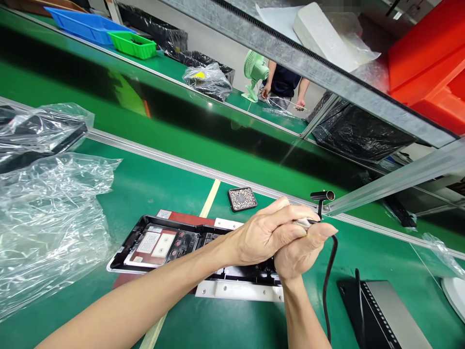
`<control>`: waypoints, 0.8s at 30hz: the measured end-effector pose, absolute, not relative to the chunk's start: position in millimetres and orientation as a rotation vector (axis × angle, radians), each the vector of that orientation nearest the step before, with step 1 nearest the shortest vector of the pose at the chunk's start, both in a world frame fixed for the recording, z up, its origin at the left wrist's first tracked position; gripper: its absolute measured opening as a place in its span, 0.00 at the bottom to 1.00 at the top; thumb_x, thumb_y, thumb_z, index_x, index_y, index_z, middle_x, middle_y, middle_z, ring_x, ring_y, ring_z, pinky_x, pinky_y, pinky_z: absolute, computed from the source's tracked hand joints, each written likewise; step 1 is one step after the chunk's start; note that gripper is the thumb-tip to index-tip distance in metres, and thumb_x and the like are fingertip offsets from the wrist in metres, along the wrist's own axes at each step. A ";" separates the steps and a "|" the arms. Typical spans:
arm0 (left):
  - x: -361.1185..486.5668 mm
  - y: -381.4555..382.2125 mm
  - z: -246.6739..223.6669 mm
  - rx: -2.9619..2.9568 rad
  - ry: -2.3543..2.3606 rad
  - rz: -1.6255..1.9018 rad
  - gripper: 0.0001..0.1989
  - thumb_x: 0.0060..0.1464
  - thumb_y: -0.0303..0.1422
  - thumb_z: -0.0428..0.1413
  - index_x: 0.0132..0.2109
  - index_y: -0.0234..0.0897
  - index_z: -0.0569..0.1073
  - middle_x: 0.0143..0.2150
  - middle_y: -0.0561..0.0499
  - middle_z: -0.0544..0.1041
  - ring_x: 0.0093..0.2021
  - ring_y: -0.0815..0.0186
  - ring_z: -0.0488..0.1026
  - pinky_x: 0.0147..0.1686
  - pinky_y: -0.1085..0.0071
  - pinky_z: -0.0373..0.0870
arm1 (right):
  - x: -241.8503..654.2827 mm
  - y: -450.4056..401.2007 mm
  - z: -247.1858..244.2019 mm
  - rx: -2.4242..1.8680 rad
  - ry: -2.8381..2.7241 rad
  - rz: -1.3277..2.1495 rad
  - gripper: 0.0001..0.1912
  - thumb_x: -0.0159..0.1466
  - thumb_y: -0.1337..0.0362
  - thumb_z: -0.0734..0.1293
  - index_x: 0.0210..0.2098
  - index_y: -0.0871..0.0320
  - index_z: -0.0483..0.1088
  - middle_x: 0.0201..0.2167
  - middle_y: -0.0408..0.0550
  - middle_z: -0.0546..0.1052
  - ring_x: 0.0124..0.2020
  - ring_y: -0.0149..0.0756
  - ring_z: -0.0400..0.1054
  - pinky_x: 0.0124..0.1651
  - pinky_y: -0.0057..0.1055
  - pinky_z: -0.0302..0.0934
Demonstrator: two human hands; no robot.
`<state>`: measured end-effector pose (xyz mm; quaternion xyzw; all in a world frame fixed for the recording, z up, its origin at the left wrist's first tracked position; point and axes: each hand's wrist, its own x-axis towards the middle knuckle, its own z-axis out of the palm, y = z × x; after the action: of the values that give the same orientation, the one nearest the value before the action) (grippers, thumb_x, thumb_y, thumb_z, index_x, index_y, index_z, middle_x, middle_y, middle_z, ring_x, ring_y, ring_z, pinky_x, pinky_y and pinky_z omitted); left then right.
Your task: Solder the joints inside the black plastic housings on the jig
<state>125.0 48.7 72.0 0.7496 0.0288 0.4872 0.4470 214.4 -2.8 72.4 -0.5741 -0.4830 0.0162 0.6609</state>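
Both my hands are together right of centre, above a long black-and-white plastic housing (pixel 145 264) that lies open side up. The fingers of my left hand (pixel 259 235) are closed round a small whitish piece (pixel 302 222) with a dark end. My right hand (pixel 298 252) is closed beneath it, its thumb pointing right; what lies inside the palm is hidden. Just beyond the fingertips a black cylinder (pixel 322 196) sits on a thin stem. A black cable (pixel 330 286) hangs down beside my right hand. Behind my left hand stands a square black tray (pixel 242 199) of small screws.
Clear plastic bags (pixel 51 218) cover the left side of the green bench. A grey-and-black panel (pixel 388 315) lies at lower right. A metal post (pixel 392 179) and shelf edge (pixel 327 68) cross above. A co-worker's hands (pixel 283 97) are beyond, near a green fan (pixel 256 68).
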 end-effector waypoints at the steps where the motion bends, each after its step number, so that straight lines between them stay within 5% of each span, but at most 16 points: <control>1: 125.0 48.7 72.0 1.858 0.072 1.206 0.21 0.71 0.44 0.42 0.60 0.38 0.69 0.56 0.47 0.75 0.49 0.64 0.68 0.54 0.66 0.66 | 214.6 -2.7 72.2 -1.297 -1.095 0.045 0.26 0.72 0.44 0.49 0.22 0.52 0.50 0.18 0.38 0.56 0.18 0.29 0.51 0.22 0.33 0.49; 24: 126.0 47.1 71.2 1.878 0.120 1.212 0.24 0.71 0.47 0.40 0.61 0.40 0.70 0.56 0.47 0.76 0.47 0.63 0.70 0.53 0.65 0.69 | 211.3 0.0 78.3 -1.164 -1.048 0.118 0.28 0.71 0.45 0.54 0.21 0.54 0.60 0.18 0.39 0.62 0.19 0.29 0.54 0.21 0.32 0.52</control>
<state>126.0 47.1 71.2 0.7548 0.0483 0.4872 0.4366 211.3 0.0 78.3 -0.5240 -0.4719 0.0533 0.7071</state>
